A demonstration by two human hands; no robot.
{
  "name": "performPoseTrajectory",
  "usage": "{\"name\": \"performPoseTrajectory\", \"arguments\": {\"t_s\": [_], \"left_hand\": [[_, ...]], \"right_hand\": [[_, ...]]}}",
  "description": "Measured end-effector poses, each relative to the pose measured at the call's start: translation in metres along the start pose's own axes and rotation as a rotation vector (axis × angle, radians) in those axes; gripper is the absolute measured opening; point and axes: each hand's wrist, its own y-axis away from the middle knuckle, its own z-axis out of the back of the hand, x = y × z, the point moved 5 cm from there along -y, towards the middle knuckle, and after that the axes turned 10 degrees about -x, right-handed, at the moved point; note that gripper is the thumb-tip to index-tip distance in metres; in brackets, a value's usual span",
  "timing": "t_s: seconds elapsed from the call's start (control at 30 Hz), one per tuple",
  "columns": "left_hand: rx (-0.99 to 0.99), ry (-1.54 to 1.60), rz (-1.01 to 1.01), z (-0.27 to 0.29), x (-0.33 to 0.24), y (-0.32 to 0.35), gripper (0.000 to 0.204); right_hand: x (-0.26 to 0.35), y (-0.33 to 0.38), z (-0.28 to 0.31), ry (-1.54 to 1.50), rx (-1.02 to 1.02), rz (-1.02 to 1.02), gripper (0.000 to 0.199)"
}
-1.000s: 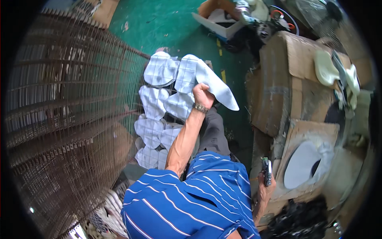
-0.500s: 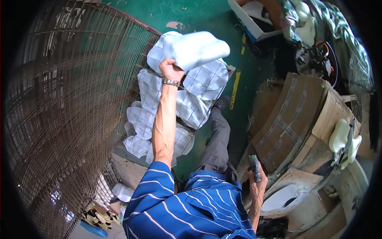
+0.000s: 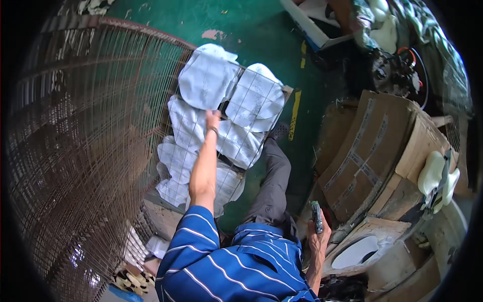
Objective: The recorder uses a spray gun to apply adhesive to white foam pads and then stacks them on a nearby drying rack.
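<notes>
Several white, grey-mottled flat pieces with rounded outlines lie on a wire mesh rack (image 3: 232,160). My left hand (image 3: 213,121) is at the near edge of the upper-left white piece (image 3: 205,75), which lies flat on the mesh. Motion blurs its fingers, so whether they still grip that edge does not show. Another white piece (image 3: 256,95) lies just to the right. Down at my right side, my right hand (image 3: 319,234) is closed around a small dark handheld tool with a greenish end (image 3: 316,216), its exact kind unclear.
Tall stacked wire racks (image 3: 95,126) fill the left side. A large taped cardboard box (image 3: 362,156) stands on the right, with a white oval piece (image 3: 355,252) below it. Beyond are an open box (image 3: 322,30) and green floor (image 3: 171,20) marked by a yellow line (image 3: 295,116).
The white piece my left hand held raised is now down flat on the rack. My left hand has drawn back toward me. My right hand, still holding the tool, has shifted slightly.
</notes>
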Motion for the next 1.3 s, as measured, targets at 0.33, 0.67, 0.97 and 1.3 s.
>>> {"name": "performPoseTrajectory", "arguments": {"t_s": [0.33,0.67,0.97,1.3], "left_hand": [[0.78,-0.32,-0.449,-0.205,-0.029,0.337,0.061],[0.881,-0.765,-0.222,-0.203,0.037,0.356,0.017],[0.894,-1.171,-0.381,-0.253,0.005,0.419,0.017],[1.1,-0.901,-0.478,-0.362,-0.025,0.558,0.044]], "right_hand": [[-0.099,0.133,0.128,-0.238,-0.455,-0.079,0.05],[-0.27,0.331,0.243,-0.634,-1.274,-0.15,0.048],[-0.29,0.385,0.208,-0.559,-1.412,-0.263,0.05],[-0.284,0.377,0.213,-0.573,-1.45,-0.24,0.055]]}}
